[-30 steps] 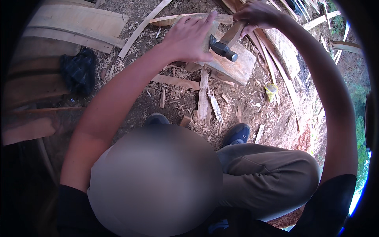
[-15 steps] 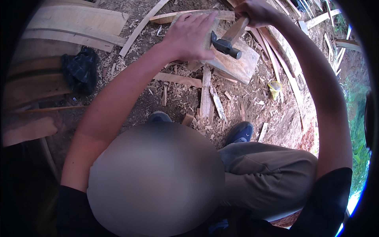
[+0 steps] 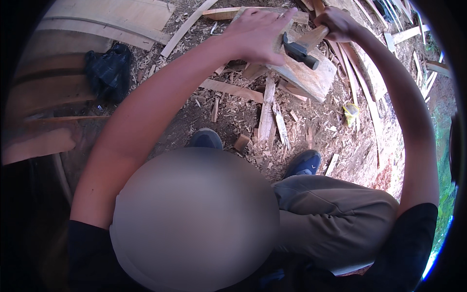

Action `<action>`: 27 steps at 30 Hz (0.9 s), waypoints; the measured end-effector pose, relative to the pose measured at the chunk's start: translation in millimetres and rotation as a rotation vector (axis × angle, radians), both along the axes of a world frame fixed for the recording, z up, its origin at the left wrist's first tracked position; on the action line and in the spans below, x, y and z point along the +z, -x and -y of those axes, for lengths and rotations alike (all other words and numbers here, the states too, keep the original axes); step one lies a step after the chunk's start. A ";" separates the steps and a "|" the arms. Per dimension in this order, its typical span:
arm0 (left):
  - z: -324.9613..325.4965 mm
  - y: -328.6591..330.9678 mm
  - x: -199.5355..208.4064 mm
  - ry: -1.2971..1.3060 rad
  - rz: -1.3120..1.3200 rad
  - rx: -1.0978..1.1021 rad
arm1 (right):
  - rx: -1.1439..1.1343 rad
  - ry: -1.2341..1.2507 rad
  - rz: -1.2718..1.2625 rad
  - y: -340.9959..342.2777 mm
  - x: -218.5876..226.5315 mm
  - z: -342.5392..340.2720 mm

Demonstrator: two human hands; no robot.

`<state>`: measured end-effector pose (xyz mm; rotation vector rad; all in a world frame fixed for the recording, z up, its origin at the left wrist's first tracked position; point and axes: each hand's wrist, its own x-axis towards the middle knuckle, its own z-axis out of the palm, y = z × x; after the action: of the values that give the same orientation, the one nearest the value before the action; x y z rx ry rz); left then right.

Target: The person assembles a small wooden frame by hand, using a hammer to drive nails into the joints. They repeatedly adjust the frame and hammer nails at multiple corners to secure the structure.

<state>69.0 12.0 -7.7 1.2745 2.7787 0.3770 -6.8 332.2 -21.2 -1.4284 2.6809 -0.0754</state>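
While holding a black-headed, wooden-handled hammer (image 3: 302, 53) upper right in a curled right grip (image 3: 339, 24), spreads left grip (image 3: 258, 37) across wooden block (image 3: 284, 30).

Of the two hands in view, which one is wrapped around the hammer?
The right hand: it is closed around the wooden handle of the hammer. The left hand is further left, off the handle.

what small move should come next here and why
I'd probably ease the left hand slightly away from the hammer head before any strike: its thumb looks close to the metal, and the right hand is gripping the wooden handle.
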 end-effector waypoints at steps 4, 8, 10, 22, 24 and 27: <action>2.8 3.6 -7.1 -0.006 -0.047 -0.038 | -0.029 -0.011 0.053 -0.4 7.3 6.1; 1.2 6.0 -10.3 -0.068 -0.021 -0.060 | -0.069 -0.079 0.100 -4.1 18.3 10.0; 0.7 5.1 -9.5 -0.038 -0.047 -0.050 | 0.006 -0.116 0.113 -0.1 26.4 8.7; 5.7 -12.3 -6.5 0.054 -0.183 -0.013 | -0.284 -0.265 -0.096 -82.5 101.8 34.6; 3.8 -12.7 -6.9 0.024 -0.170 -0.014 | -0.306 -0.270 -0.187 -92.5 107.2 36.9; 6.5 -11.5 -5.7 0.019 -0.155 -0.008 | -0.468 -0.395 -0.141 -105.4 112.6 51.4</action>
<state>80.4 5.5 -13.5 1.3655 2.8946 0.2613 98.6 280.8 91.3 -0.7062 2.8658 0.5055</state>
